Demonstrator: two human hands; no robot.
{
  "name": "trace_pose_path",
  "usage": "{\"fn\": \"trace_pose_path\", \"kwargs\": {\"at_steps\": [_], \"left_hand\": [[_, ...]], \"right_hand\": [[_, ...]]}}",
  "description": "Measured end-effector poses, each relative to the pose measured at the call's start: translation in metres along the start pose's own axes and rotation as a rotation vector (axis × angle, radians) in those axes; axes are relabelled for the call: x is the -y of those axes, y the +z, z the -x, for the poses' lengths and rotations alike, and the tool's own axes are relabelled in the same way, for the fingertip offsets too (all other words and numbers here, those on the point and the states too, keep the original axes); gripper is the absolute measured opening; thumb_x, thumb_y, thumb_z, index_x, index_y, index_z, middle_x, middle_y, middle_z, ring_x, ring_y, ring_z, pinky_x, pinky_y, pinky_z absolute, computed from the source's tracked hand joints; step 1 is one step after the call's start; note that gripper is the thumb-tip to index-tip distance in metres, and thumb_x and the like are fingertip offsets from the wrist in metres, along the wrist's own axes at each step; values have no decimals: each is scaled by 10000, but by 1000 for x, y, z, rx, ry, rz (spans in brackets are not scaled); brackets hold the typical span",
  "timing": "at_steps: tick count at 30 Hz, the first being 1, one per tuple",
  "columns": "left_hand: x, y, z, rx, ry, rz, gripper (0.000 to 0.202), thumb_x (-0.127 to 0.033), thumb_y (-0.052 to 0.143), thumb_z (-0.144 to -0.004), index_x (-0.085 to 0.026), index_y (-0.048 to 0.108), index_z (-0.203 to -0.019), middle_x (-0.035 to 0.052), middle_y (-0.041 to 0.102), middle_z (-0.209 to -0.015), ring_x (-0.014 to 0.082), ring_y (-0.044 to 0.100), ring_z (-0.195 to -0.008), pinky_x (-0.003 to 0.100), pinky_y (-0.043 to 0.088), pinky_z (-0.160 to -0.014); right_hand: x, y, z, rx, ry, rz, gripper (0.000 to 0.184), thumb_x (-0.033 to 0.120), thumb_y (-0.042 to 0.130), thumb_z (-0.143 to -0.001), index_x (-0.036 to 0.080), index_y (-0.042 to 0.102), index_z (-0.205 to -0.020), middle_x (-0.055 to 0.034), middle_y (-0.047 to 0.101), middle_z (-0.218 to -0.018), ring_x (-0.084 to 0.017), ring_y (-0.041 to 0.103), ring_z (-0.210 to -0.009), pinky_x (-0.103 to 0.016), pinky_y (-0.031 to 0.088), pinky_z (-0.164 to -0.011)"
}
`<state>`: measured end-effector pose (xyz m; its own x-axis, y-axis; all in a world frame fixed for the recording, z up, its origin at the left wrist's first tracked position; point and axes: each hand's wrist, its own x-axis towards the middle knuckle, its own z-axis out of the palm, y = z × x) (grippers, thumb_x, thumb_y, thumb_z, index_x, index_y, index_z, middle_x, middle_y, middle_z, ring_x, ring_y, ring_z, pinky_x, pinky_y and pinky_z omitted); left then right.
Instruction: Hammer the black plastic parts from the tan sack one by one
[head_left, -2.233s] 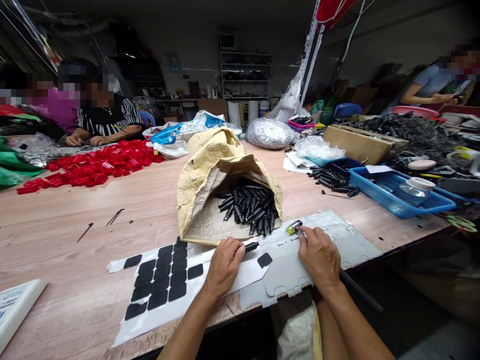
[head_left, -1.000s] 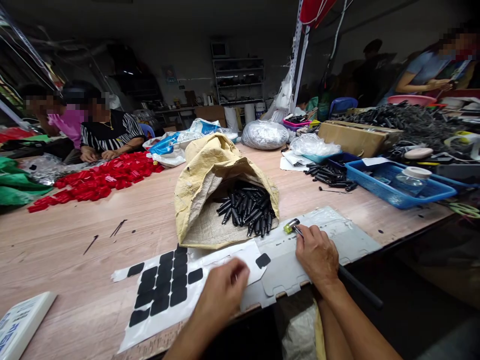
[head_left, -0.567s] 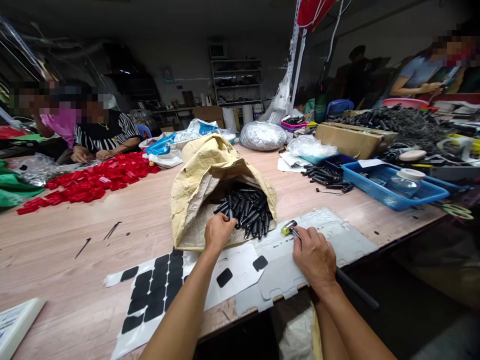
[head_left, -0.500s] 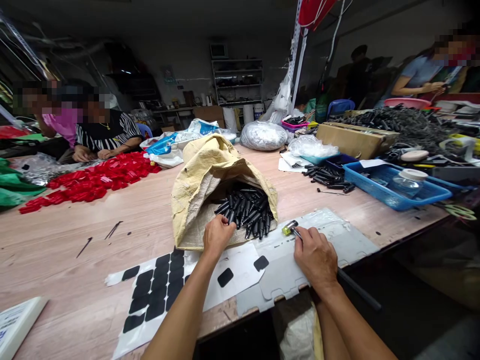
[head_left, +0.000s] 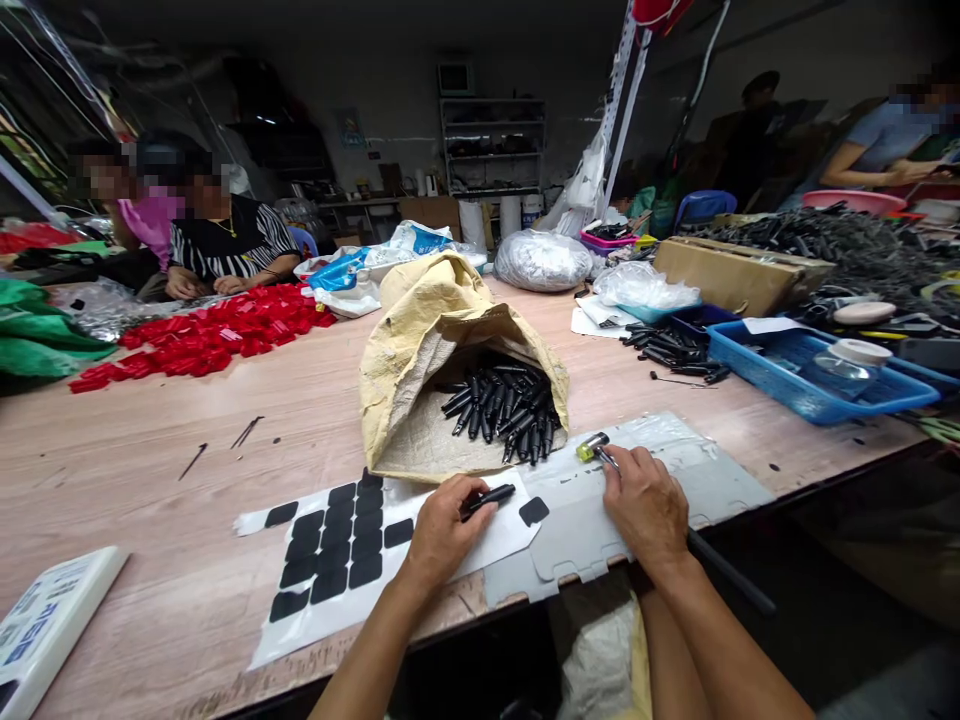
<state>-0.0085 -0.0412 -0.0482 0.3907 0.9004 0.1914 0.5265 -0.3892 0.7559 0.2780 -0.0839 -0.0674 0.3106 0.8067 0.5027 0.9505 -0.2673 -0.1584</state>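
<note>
My left hand (head_left: 448,525) is closed around a slim black cylindrical piece (head_left: 491,499), held just above the white sheet (head_left: 491,556) with its black rounded-square pads. In front of it lies a yellow woven sack (head_left: 420,270), its mouth facing me, with a heap of similar black pieces (head_left: 517,410) inside. My right hand (head_left: 649,508) grips a small hammer (head_left: 595,446) with a metal and yellow-green head. The head rests at the grey board (head_left: 705,480), and the dark handle sticks out behind the hand past the table edge.
Red parts (head_left: 217,335) are piled at left, near two seated people. At right stand a blue tray (head_left: 802,385) holding a clear jar (head_left: 847,368), loose black pieces (head_left: 667,345) and a cardboard box (head_left: 739,272). A white box (head_left: 60,625) sits at the near left.
My left hand has drawn back from the sack's mouth toward me, bringing out a black cylindrical piece. My right hand keeps its hold on the hammer. The view has shifted slightly.
</note>
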Motion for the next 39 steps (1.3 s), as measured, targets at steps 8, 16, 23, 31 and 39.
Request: {"fn": "trace_pose_path", "kwargs": {"at_steps": [8,16,23,31,39], "left_hand": [[2,0,0,-16,21,-9,132,-240,666,-858,-192,719,-970,48,657,-900,198,608,-837,294,449,-740],[5,2,0,-22,39,-9,135,-224,672,-856,-193,725,-975,39,642,-873,199,604,-846,296,450,-755],[2,1,0,-17,29,18,112,-214,680,-844,-194,724,-945,40,653,-874,201,610,-856,290,452,-745],[5,3,0,-31,39,-9,129,-196,677,-842,-206,727,-961,27,625,-859,195,592,-848,291,452,-762],[2,3,0,-31,22,-49,106,-193,679,-826,-195,704,-929,33,642,-878,203,598,-860,301,452,-771]], "right_hand": [[33,-27,9,38,-88,-583,288,252,466,-986,196,686,-1163,-81,702,-994,-213,650,-945,-324,492,-842],[80,-43,18,105,-275,-751,288,214,465,-1001,190,689,-1181,-72,703,-940,-184,662,-882,-298,525,-801],[85,-36,23,133,-343,-643,316,190,447,-1005,199,684,-1214,-68,681,-915,-186,654,-874,-302,529,-810],[98,-42,30,108,-375,-693,336,182,450,-1006,209,649,-1275,-79,683,-966,-193,644,-916,-317,527,-838],[71,-36,13,113,-260,-582,310,240,474,-997,224,696,-1213,-69,709,-974,-192,662,-914,-302,510,-826]]}}
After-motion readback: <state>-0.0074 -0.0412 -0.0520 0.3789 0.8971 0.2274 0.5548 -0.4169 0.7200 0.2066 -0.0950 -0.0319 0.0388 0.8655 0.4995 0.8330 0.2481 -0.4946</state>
